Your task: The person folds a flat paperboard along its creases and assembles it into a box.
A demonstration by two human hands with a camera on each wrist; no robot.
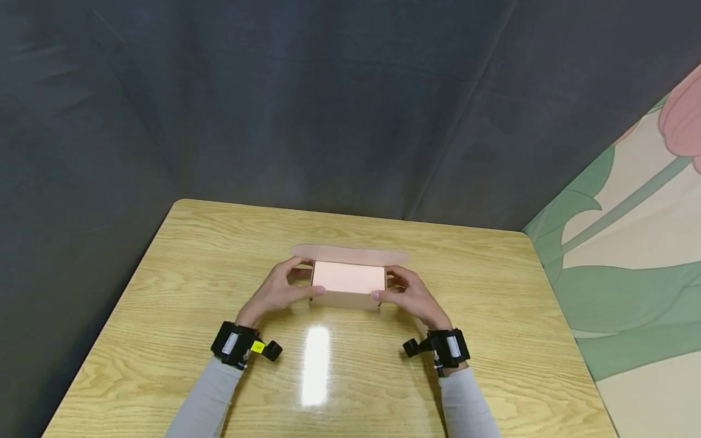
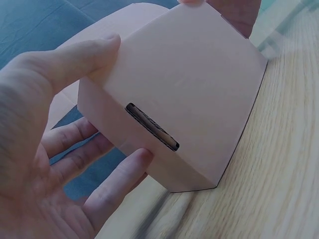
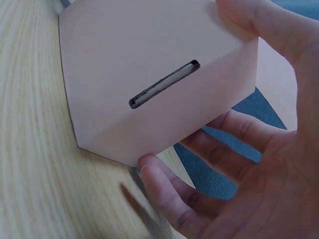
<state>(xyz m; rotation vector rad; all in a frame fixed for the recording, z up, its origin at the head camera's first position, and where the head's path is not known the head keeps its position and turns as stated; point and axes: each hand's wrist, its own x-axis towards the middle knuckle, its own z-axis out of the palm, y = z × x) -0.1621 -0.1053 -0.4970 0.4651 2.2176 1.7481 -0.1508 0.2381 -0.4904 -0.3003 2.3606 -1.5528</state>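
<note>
A small pale pink cardboard box (image 1: 348, 278) stands on the table between my two hands. A wider flap (image 1: 350, 254) with rounded ends sticks out along its far side. My left hand (image 1: 280, 291) grips the left end, thumb at the near upper edge and fingers against the end wall. At the right end, my right hand (image 1: 412, 294) holds the box the same way. The left wrist view shows a narrow dark-edged slot (image 2: 152, 127) beside the fold at that end. A matching slot (image 3: 164, 84) appears in the right wrist view.
The wood-grain table (image 1: 197, 243) reaches out on all sides of the box. A dark curtain (image 1: 328, 109) hangs behind and to the left. Fabric with a floral print (image 1: 630, 255) is at the right. Black wrist cameras (image 1: 237, 344) sit on both wrists.
</note>
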